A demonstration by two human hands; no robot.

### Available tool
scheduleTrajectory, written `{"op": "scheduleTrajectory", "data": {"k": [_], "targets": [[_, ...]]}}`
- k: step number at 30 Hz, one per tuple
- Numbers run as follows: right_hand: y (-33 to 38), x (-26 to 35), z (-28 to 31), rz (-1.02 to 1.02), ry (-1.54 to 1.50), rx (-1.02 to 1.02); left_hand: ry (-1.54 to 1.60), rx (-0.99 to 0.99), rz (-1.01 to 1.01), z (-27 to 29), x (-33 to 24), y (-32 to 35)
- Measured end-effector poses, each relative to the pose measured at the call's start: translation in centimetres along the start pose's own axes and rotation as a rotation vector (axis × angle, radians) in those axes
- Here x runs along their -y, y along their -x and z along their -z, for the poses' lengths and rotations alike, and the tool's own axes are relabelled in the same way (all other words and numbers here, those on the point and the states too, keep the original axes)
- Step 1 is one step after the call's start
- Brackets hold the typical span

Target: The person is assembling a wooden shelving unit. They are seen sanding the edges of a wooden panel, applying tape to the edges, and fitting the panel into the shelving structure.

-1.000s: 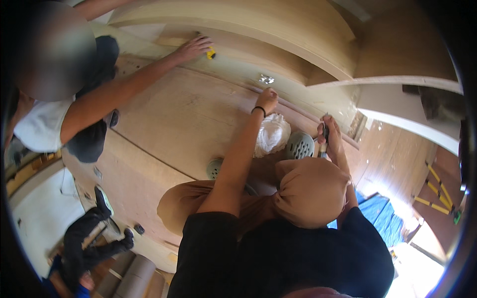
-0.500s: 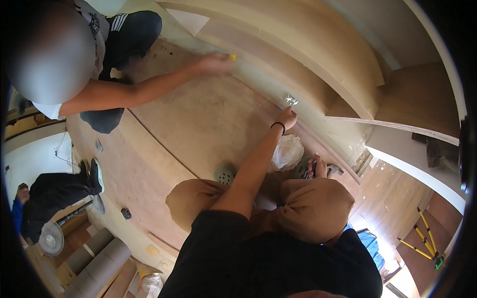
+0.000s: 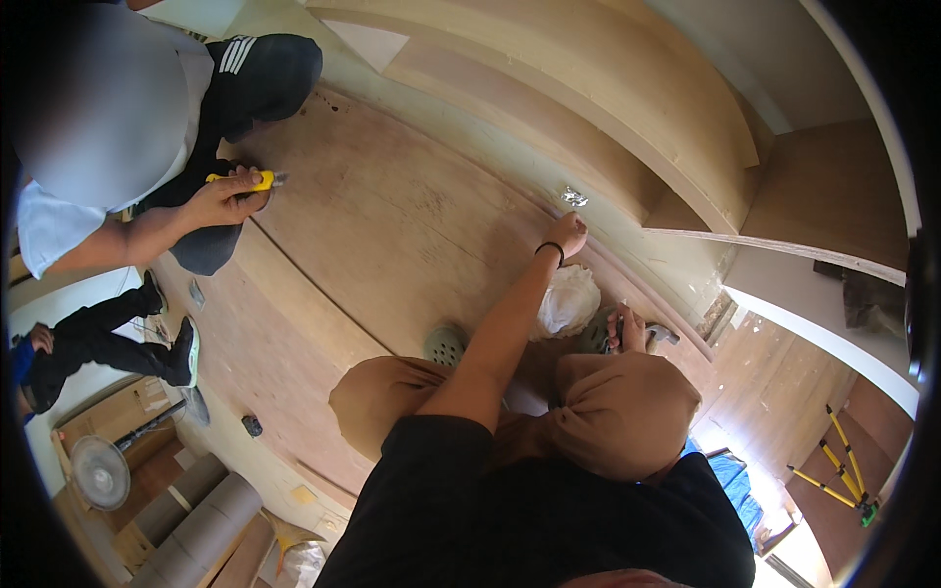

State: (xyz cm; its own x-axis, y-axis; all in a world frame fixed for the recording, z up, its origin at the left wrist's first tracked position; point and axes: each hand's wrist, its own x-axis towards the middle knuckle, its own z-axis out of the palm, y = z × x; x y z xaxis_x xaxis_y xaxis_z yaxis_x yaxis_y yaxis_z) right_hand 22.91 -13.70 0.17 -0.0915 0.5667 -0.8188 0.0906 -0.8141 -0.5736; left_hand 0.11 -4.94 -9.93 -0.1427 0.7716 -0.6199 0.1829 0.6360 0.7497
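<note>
My left hand, with a dark band on the wrist, is closed at the far edge of a large wooden panel. Whatever its fingers pinch is hidden. Just beyond it lies a crumpled silvery wrapper. My right hand, low by my right knee, is wrapped round a hammer, whose grey metal head sticks out to the right. Between my hands rests a whitish plastic bag. At the upper left, a co-worker's hand grips a yellow utility knife over the panel.
Curved plywood shelving rises along the far right. A standing fan and grey rolls are at lower left, near another person's legs. A yellow tripod is at right. My clogs rest on the panel.
The co-worker's arm has drawn back leftward from the far edge with the yellow knife. The other person's legs at left have shifted. My hands have stayed in place.
</note>
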Motion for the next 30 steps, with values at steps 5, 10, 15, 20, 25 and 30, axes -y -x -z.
{"op": "scheduleTrajectory", "data": {"k": [5, 10, 15, 20, 25, 30], "targets": [[0.6, 0.2, 0.2, 0.076, -0.011, 0.040, 0.035, 0.007, 0.001, -0.9, 1.7, -1.4], [1.5, 7.8, -4.3, 0.415, 0.183, 0.338, -0.014, -0.012, -0.086, 2.6, 3.0, -2.4], [6.7, 17.0, -7.9, 0.308, -0.058, 0.612, 0.399, -0.039, -0.028, 3.7, -0.7, 0.2], [3.5, 14.5, -8.3, 0.155, 0.180, 0.420, 0.318, 0.046, -0.043, 6.2, 1.7, -1.2], [6.1, 12.6, -0.8, -0.132, 0.427, 0.292, 0.578, -0.157, 0.050, 7.7, -4.2, 3.0], [8.0, 14.2, 3.1, -0.285, 0.679, 0.267, -0.135, -0.358, 0.022, 10.4, -5.2, 10.3]]}}
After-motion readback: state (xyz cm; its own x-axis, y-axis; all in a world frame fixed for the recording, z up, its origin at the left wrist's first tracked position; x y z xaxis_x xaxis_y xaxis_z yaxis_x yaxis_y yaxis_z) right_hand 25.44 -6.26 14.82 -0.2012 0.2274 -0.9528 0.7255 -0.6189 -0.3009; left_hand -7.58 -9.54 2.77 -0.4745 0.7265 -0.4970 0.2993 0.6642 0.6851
